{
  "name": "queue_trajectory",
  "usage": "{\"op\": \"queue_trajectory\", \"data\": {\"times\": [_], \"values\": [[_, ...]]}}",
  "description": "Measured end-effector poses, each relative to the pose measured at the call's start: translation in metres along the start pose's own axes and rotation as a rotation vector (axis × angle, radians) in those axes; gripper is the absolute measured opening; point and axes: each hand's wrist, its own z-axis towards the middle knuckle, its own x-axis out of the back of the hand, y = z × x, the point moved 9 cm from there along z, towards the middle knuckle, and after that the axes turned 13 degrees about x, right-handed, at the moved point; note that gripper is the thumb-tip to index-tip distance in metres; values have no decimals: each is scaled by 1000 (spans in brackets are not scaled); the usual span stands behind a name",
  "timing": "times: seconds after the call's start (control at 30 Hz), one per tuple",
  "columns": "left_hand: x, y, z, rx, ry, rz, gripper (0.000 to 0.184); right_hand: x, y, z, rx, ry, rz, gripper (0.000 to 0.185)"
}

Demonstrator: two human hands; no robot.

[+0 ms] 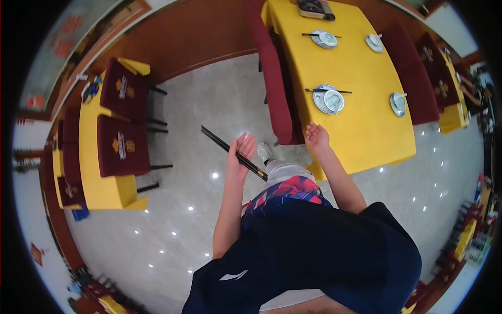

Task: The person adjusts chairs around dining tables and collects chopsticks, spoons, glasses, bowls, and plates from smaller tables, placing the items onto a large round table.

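Observation:
Black chopsticks [234, 153] with gold-banded ends lie across my left hand [241, 155], held under the thumb above the grey floor. My right hand [317, 138] is empty, its fingers loosely curled and apart, over the near left edge of the yellow table [366, 131]. Just beyond it stands a blue-and-white plate [319, 103] with a bowl [333, 100] on it, and a pair of dark chopsticks [328, 91] rests across the plate's far side.
More place settings with a bowl [328, 38] and a plate [397, 107] stand on the table, and a portable stove [315, 9] at its far end. A maroon bench [274, 94] lines its left side. Maroon chairs [123, 146] stand at another yellow table [90, 157] on the left.

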Motion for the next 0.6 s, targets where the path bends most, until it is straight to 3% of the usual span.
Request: {"op": "queue_trajectory", "data": {"times": [0.37,0.6], "values": [[-60,83,69,22,107,148,49,-37,19,175,38,144,195,53],[-74,74,100,89,125,80,47,-54,13,197,48,338,344,43]]}}
